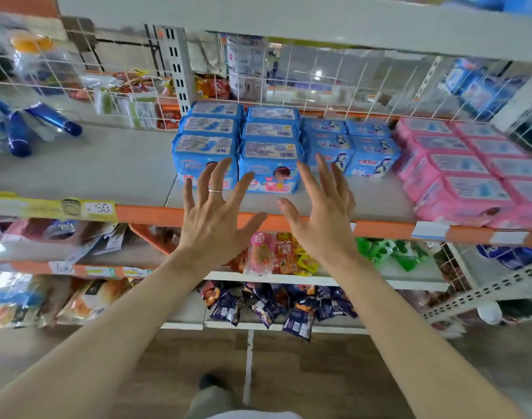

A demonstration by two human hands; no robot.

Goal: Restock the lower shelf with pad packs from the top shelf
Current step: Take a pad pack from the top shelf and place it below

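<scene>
Head view: both hands raised in front of the shelf (288, 204), palms away, fingers spread, holding nothing. Left hand (216, 207), ring on one finger, is in front of the front-left blue pack (198, 158); its fingertips overlap that pack's face, contact cannot be told. Right hand (322, 213) is just right of the front-right blue pack (269, 164), fingertips near its right edge. Blue packs stand in two columns, three deep, set back from the orange front edge. Just beside them to the right, a second group of light-blue packs (349, 146). Pink packs (464, 176) fill the shelf's right end, reaching the front edge. Left part of the shelf is bare; blue tubes (32, 128) lie at far left. Snack bags (276, 252) sit on the shelves below.
</scene>
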